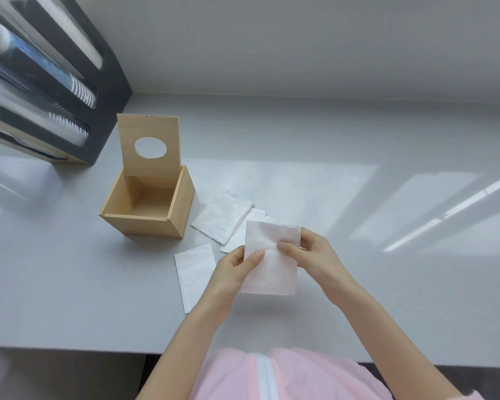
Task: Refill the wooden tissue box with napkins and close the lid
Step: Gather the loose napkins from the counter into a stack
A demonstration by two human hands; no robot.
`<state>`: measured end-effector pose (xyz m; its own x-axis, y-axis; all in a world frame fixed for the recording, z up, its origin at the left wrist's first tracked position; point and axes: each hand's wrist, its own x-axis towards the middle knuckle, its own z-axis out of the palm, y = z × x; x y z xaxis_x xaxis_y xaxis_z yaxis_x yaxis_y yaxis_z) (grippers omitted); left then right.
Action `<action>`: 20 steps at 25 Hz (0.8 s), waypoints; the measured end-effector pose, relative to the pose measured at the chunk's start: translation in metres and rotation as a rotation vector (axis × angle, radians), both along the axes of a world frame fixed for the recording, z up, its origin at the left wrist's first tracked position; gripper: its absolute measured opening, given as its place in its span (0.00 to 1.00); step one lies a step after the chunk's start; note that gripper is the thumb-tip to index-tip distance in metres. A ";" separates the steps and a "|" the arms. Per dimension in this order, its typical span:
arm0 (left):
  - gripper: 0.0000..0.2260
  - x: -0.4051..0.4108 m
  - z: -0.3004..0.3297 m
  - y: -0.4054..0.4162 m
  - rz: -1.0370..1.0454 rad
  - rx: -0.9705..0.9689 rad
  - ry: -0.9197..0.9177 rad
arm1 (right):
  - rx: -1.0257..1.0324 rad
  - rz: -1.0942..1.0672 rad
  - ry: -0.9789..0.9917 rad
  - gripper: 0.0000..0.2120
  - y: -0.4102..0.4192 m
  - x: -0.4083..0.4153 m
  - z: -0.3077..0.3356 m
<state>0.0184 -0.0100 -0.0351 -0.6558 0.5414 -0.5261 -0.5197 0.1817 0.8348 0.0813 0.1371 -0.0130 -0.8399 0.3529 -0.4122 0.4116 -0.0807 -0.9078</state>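
Observation:
A wooden tissue box [145, 225] stands on the grey counter, left of centre, with nothing visible inside. Its hinged lid [149, 131], with an oval hole, is raised upright at the back. Both hands hold one white folded napkin [272, 264] above the counter, to the right of the box and nearer me. My left hand [234, 272] pinches its left edge, and my right hand [312, 252] pinches its right side. More napkins lie flat on the counter: a small pile [221, 216] just right of the box and a single one [194, 272] in front of it.
A black cup dispenser [55, 82] with stacked cups stands at the back left, close behind the box. The counter's front edge [70, 349] runs below my arms. A white wall bounds the counter at the back.

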 end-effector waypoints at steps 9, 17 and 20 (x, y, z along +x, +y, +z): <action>0.08 -0.001 0.005 -0.066 0.235 -0.085 0.025 | -0.021 0.131 -0.084 0.11 -0.058 -0.024 -0.003; 0.07 -0.014 0.015 -0.130 0.399 -0.188 0.074 | 0.835 0.372 -0.270 0.21 -0.112 -0.048 -0.026; 0.06 -0.019 0.013 -0.144 0.432 -0.196 0.067 | 0.933 0.412 -0.312 0.23 -0.126 -0.052 -0.031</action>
<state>-0.0006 -0.1541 -0.0220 -0.8350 0.1064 -0.5399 -0.5285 0.1183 0.8406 0.0293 0.0110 -0.0441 -0.8704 0.3528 -0.3433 0.4735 0.7907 -0.3881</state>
